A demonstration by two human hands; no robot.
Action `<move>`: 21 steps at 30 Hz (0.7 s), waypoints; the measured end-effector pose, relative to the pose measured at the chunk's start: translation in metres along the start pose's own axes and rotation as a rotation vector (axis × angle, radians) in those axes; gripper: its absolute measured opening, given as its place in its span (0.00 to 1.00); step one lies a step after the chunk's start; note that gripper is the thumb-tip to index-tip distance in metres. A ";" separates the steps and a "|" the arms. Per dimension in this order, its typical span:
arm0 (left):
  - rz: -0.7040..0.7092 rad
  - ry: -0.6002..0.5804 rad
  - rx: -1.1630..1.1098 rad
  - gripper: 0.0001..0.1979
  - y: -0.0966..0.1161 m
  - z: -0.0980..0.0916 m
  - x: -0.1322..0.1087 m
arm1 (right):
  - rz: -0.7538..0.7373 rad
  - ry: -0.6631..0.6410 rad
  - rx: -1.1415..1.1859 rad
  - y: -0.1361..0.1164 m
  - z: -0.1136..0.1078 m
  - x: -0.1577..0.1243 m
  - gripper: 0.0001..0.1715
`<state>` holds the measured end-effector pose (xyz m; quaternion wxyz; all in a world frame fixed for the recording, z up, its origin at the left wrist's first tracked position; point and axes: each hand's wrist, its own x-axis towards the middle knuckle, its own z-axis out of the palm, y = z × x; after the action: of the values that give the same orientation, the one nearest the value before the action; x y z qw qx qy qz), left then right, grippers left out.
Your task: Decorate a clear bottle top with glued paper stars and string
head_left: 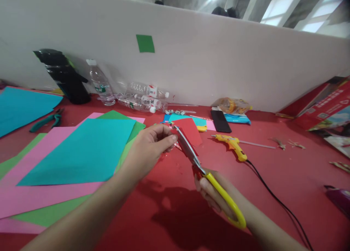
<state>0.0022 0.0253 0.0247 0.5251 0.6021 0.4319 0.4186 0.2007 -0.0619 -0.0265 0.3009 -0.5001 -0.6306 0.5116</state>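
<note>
My right hand [212, 192] grips a pair of scissors [193, 154] by their yellow handle, with the blades pointing up and away to the left. My left hand [151, 145] is closed in a pinch right beside the blade tips; what lies between its fingers is too small and hidden to name. Just behind the tips, a red paper sheet [190, 130] and some small colourful scraps lie on the red table [175, 214]. Left of my left hand, a turquoise sheet [90, 152] rests on pink and green sheets [62, 192].
On the right lies a yellow glue gun [231, 145] with its black cord, below a black phone [220, 121]. Several plastic bottles [147, 97] and a black flask [64, 77] line the white partition [191, 61]. Green-handled pliers [46, 122] lie at far left.
</note>
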 end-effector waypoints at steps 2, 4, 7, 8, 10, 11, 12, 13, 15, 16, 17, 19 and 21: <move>0.015 -0.011 -0.012 0.06 -0.001 0.000 -0.001 | 0.000 0.012 -0.011 0.002 0.003 0.000 0.32; 0.023 -0.017 -0.023 0.07 -0.001 0.001 -0.001 | -0.007 0.021 -0.020 0.003 0.004 -0.001 0.32; 0.030 -0.030 -0.049 0.07 -0.001 0.002 -0.001 | -0.021 0.013 -0.019 0.004 0.005 -0.001 0.31; 0.031 -0.032 -0.058 0.07 -0.001 0.002 -0.001 | -0.022 0.012 -0.014 0.005 0.005 -0.001 0.31; 0.030 -0.034 -0.071 0.08 0.000 0.003 0.000 | -0.018 0.011 -0.005 0.005 0.005 -0.001 0.31; 0.027 -0.036 -0.073 0.08 0.000 0.003 0.000 | -0.014 0.014 0.001 0.004 0.004 -0.001 0.31; 0.024 -0.039 -0.074 0.08 0.000 0.003 0.000 | -0.007 0.017 0.006 0.004 0.004 0.000 0.31; 0.024 -0.041 -0.074 0.08 0.001 0.003 0.000 | 0.002 0.020 0.011 0.003 0.004 0.000 0.31; 0.024 -0.039 -0.077 0.07 0.002 0.003 0.000 | 0.026 0.027 0.019 0.002 0.003 0.000 0.32; 0.025 -0.036 -0.079 0.07 0.002 0.003 -0.001 | 0.035 0.029 0.023 0.001 0.003 0.000 0.32; 0.025 -0.031 -0.083 0.07 0.003 0.003 -0.001 | 0.042 0.030 0.027 0.000 0.003 0.000 0.32; 0.027 -0.027 -0.091 0.07 0.003 0.002 -0.002 | 0.045 0.027 0.029 -0.001 0.002 -0.001 0.31; 0.029 -0.028 -0.099 0.06 0.004 0.002 -0.002 | 0.037 0.017 0.028 -0.002 0.001 -0.001 0.30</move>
<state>0.0039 0.0224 0.0285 0.5541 0.5874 0.3944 0.4386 0.2000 -0.0632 -0.0250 0.3037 -0.5116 -0.6116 0.5215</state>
